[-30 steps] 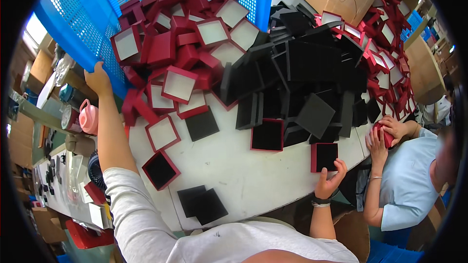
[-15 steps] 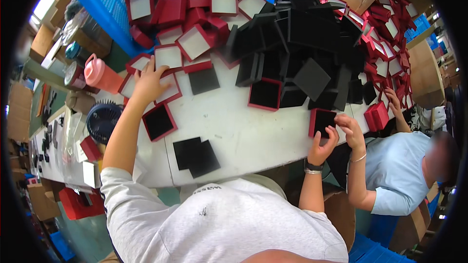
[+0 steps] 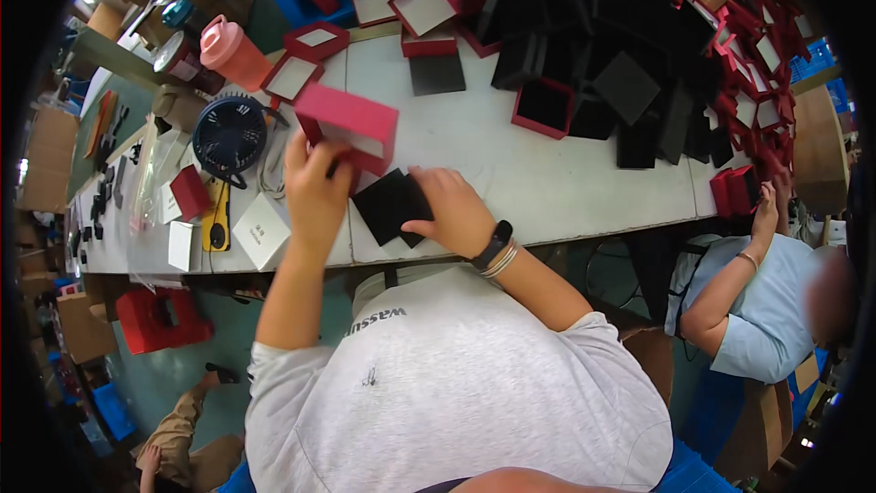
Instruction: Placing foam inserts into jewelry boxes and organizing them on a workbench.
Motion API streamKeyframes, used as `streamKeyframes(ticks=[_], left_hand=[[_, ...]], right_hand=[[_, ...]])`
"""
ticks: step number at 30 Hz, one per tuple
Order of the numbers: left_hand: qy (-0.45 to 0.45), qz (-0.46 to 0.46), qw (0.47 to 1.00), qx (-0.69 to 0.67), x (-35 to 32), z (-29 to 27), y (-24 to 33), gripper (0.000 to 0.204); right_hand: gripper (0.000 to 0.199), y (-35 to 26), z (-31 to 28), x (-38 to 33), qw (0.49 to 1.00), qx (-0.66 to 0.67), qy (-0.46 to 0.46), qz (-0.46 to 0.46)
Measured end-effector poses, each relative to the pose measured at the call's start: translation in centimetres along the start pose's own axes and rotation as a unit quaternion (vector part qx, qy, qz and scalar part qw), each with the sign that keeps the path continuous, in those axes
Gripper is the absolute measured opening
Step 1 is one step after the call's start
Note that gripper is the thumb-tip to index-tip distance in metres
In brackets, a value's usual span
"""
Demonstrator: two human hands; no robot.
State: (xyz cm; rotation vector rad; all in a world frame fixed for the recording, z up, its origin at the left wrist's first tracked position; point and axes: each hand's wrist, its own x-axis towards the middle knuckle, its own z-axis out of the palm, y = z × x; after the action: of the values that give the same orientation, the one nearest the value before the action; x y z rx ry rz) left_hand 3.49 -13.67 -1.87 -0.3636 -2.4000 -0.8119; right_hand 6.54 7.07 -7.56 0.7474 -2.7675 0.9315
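My left hand (image 3: 318,178) is closed on a red box (image 3: 351,119), held tilted just over the table at the left. Part of a white inner face shows under its upper red side, and my fingers hide the lower part. Two overlapping black square pads (image 3: 388,205) lie flat to the right of that hand. My right hand (image 3: 454,208), fingers and thumb apart, touches the right edge of the pads. Beyond them, a flat dark square (image 3: 437,75) lies by red boxes with white insides (image 3: 426,5).
A heap of black trays (image 3: 593,46) and a red box with a black inside (image 3: 543,108) lie at the back right. Left stand a pink bottle (image 3: 235,53), a dark fan (image 3: 230,137) and a white card (image 3: 262,231). A co-worker's hand (image 3: 768,210) holds a red box (image 3: 733,190) at right.
My left hand has come back toward me with a red box. My right hand has moved left, from a black-lined box near the co-worker's hand to the black pads. The view has shifted.
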Motion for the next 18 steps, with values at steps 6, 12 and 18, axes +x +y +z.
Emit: streamKeyframes(ticks=[6,12,18], left_hand=[[0.112,-0.030,0.993,0.001,-4.9,0.9,0.1,0.028],[0.078,0.062,0.994,0.054,0.5,0.8,2.9,0.028],[-0.124,0.035,0.991,-0.040,-1.6,2.5,8.3,0.021]], right_hand=[[0.069,0.7,-0.4,-0.7,0.941,0.280,0.081,0.175],[0.047,3.1,-5.0,-2.9,0.789,0.479,0.322,0.210],[0.031,0.0,-7.3,-5.5,0.593,0.675,0.395,0.192]])
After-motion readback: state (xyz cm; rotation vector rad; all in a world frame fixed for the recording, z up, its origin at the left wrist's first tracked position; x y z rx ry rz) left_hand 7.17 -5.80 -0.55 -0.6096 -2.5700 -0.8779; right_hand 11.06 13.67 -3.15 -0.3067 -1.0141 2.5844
